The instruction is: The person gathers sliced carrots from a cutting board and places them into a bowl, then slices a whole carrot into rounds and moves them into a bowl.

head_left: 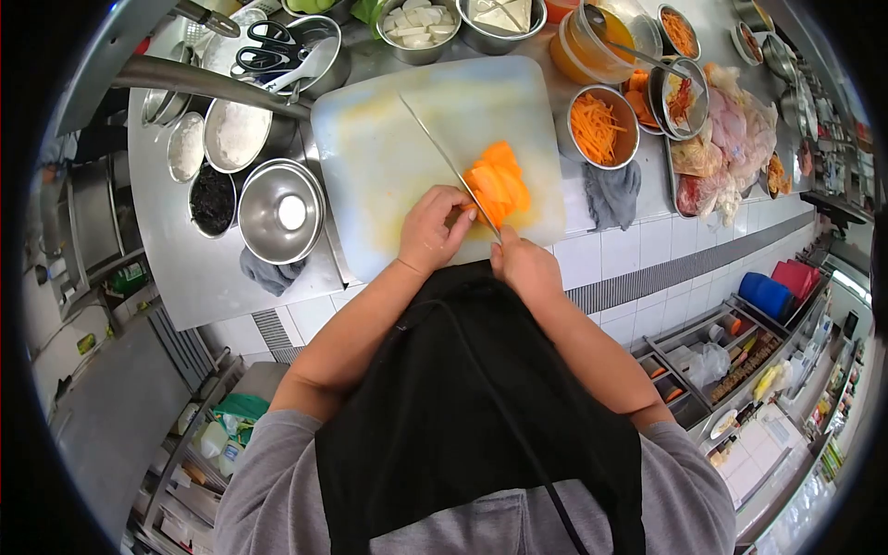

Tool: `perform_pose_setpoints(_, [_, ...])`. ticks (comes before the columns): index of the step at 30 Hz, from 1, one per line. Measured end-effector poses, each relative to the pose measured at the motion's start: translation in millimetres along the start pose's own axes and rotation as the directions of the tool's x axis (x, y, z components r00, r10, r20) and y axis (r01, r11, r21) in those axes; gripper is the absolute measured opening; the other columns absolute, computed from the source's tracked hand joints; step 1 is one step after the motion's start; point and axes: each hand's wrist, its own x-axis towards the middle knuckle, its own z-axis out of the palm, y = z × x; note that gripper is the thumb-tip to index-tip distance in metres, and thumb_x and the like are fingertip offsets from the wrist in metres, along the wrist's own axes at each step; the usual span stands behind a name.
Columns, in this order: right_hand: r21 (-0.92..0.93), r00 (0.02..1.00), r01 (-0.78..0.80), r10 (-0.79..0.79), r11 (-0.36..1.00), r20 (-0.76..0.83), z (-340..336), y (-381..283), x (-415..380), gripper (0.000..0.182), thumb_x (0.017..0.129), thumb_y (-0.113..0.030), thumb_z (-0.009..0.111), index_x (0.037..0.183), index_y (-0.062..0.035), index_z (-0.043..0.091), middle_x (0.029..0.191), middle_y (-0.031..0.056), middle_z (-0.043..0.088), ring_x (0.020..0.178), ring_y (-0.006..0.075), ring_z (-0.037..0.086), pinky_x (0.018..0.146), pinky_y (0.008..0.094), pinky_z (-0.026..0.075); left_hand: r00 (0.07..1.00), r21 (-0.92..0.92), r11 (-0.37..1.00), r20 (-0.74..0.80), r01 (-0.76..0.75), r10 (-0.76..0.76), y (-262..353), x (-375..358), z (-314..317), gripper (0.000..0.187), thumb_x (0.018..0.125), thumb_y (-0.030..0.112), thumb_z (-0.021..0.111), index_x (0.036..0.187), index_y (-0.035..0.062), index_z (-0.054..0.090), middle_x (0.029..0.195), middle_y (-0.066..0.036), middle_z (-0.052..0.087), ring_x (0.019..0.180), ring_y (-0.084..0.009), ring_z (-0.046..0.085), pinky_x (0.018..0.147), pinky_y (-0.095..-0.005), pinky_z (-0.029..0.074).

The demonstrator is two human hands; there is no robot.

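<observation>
My right hand (527, 266) grips the handle of a long kitchen knife (435, 139), whose blade slants up and left over the white cutting board (370, 120). A pile of thin orange carrot slices (499, 180) lies fanned out on the board, to the right of the blade. Left of the blade, my left hand (435, 227) is closed, its fingertips and thumb on a bit of carrot close to the knife. My fingers mostly hide that bit, and my right fist covers the knife handle.
Shredded carrot fills a metal bowl (603, 128) right of the board; bagged meat (735, 129) lies beyond it. Stacked steel bowls (282, 211) and a bowl of dark shreds (213, 201) stand left. White chunks fill a bowl (418, 23) behind the board. A metal bar (208, 79) crosses the upper left.
</observation>
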Motion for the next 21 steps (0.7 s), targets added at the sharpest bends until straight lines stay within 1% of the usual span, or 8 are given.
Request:
perform_pose_setpoints(2, [0.013, 1.0, 0.008, -0.008, 1.0, -0.019, 2.1, 4.0, -5.4, 0.025, 0.106, -0.027, 0.056, 0.111, -0.0039, 0.061, 0.09, 0.0266, 0.075, 0.087, 0.0482, 0.074, 0.079, 0.0614, 0.057, 0.988, 0.093, 0.984, 0.021, -0.154, 0.153, -3.0, -0.8, 0.5, 0.016, 0.094, 0.012, 0.08, 0.106, 0.0064, 0.071, 0.103, -0.012, 0.072, 0.094, -0.0337, 0.072, 0.081, -0.0408, 0.06])
perform_pose_setpoints(7, [0.023, 1.0, 0.026, -0.026, 0.999, -0.012, 15.1, 6.1, 13.9, 0.023, 0.105, -0.026, 0.057, 0.108, -0.0034, 0.06, 0.091, 0.0274, 0.075, 0.086, 0.0498, 0.073, 0.078, 0.0617, 0.056, 0.994, 0.081, 0.991, 0.029, -0.105, 0.103, -5.3, -2.1, 0.3, 0.016, 0.095, 0.014, 0.08, 0.106, 0.0067, 0.072, 0.106, -0.012, 0.073, 0.095, -0.0344, 0.072, 0.081, -0.0416, 0.059])
perform_pose_setpoints(10, [0.049, 0.999, 0.022, -0.02, 0.999, -0.045, 15.8, 9.1, 11.1, 0.021, 0.105, -0.024, 0.057, 0.107, -0.0031, 0.06, 0.09, 0.0281, 0.075, 0.084, 0.0507, 0.072, 0.078, 0.0618, 0.056, 0.997, 0.049, 0.996, 0.025, -0.081, 0.08, -4.4, -1.8, 0.5, 0.015, 0.095, 0.014, 0.081, 0.105, 0.0065, 0.072, 0.106, -0.011, 0.073, 0.095, -0.0342, 0.072, 0.08, -0.0417, 0.059])
perform_pose_setpoints(12, [0.104, 0.993, 0.072, -0.061, 0.992, -0.105, 10.7, 9.1, 8.9, 0.022, 0.105, -0.025, 0.06, 0.107, -0.0034, 0.06, 0.089, 0.0275, 0.074, 0.084, 0.0505, 0.072, 0.077, 0.0613, 0.056, 0.998, 0.034, 0.998, 0.023, -0.062, 0.061, -4.4, -0.2, 0.5, 0.015, 0.095, 0.014, 0.081, 0.105, 0.0065, 0.072, 0.106, -0.011, 0.073, 0.095, -0.0341, 0.072, 0.08, -0.0417, 0.059])
perform_pose_setpoints(13, [0.104, 0.993, 0.073, -0.062, 0.992, -0.104, 5.8, 7.9, 4.8, 0.022, 0.105, -0.025, 0.06, 0.107, -0.0034, 0.06, 0.089, 0.0275, 0.074, 0.084, 0.0505, 0.072, 0.077, 0.0613, 0.056, 0.998, 0.03, 0.998, 0.03, -0.057, 0.056, -4.4, -0.4, -0.5, 0.015, 0.095, 0.014, 0.081, 0.104, 0.0063, 0.072, 0.106, -0.011, 0.073, 0.094, -0.034, 0.072, 0.079, -0.0415, 0.059])
perform_pose_setpoints(16, [0.103, 0.986, 0.101, -0.086, 0.99, -0.142, -3.3, 10.8, -15.5, 0.025, 0.105, -0.029, 0.063, 0.106, -0.0039, 0.059, 0.085, 0.026, 0.073, 0.082, 0.0497, 0.072, 0.076, 0.0603, 0.057, 0.998, 0.027, 0.999, 0.053, -0.031, 0.03, -6.7, -3.4, -1.9, 0.015, 0.095, 0.014, 0.081, 0.103, 0.0059, 0.072, 0.106, -0.011, 0.073, 0.094, -0.0336, 0.072, 0.079, -0.0412, 0.059])
perform_pose_setpoints(18, [0.057, 0.982, 0.119, -0.109, 0.991, -0.156, -1.7, 22.6, -24.9, 0.028, 0.106, -0.031, 0.065, 0.104, -0.0044, 0.059, 0.082, 0.0234, 0.073, 0.076, 0.0473, 0.072, 0.072, 0.0584, 0.058, 0.998, 0.028, 0.999, 0.06, -0.02, 0.018, -6.8, -1.6, -1.8, 0.015, 0.095, 0.014, 0.081, 0.103, 0.0058, 0.072, 0.105, -0.011, 0.073, 0.093, -0.0333, 0.072, 0.079, -0.041, 0.059])
perform_pose_setpoints(21, [0.042, 0.982, 0.137, -0.13, 0.99, -0.139, -3.1, 33.0, -43.4, 0.026, 0.106, -0.03, 0.066, 0.103, -0.0052, 0.058, 0.081, 0.0215, 0.073, 0.072, 0.0445, 0.072, 0.068, 0.0564, 0.059, 0.998, 0.022, 0.999, 0.062, -0.03, 0.028, -5.6, -1.3, -2.1, 0.015, 0.095, 0.014, 0.081, 0.102, 0.005, 0.071, 0.104, -0.011, 0.073, 0.093, -0.0332, 0.072, 0.079, -0.041, 0.058])
